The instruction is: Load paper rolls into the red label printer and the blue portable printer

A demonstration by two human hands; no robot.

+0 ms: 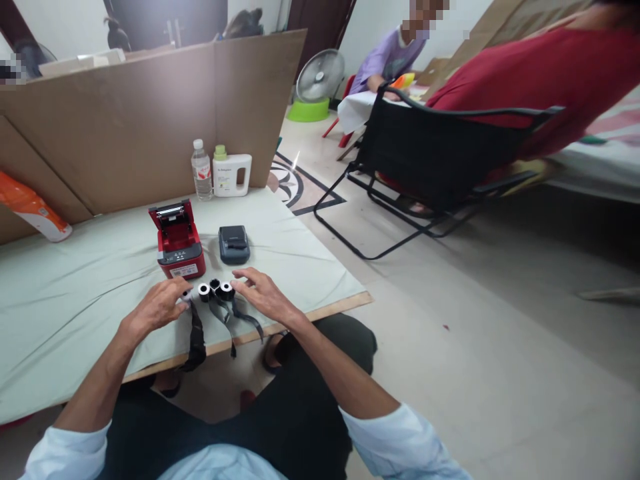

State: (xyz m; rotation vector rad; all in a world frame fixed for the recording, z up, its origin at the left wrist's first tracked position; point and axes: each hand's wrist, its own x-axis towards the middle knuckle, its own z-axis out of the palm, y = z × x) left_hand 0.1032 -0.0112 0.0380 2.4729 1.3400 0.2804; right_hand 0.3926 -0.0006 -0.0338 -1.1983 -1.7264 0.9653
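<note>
Several small rolls of black tape stand in a row near the table's front edge, with pale ends and dark loose strips trailing from them. My left hand (pixel 161 303) has its thumb and fingers closed around the leftmost roll (pixel 187 295), partly hiding it; a wide dark strip (pixel 196 337) hangs below it over the edge. My right hand (pixel 263 293) is open, fingers apart, at the right side of the rightmost roll (pixel 227 288). Between them is another roll (pixel 204 291). Behind the rolls are a red label printer (pixel 181 243) with its lid raised and a dark portable printer (pixel 234 245).
A water bottle (pixel 202 173) and a white jug (pixel 233 177) stand against the cardboard partition (pixel 150 127). An orange-and-white bottle (pixel 35 207) leans at left. Right of the table are a black folding chair (pixel 440 147) with a person in red, a person in purple, and a fan (pixel 320 77).
</note>
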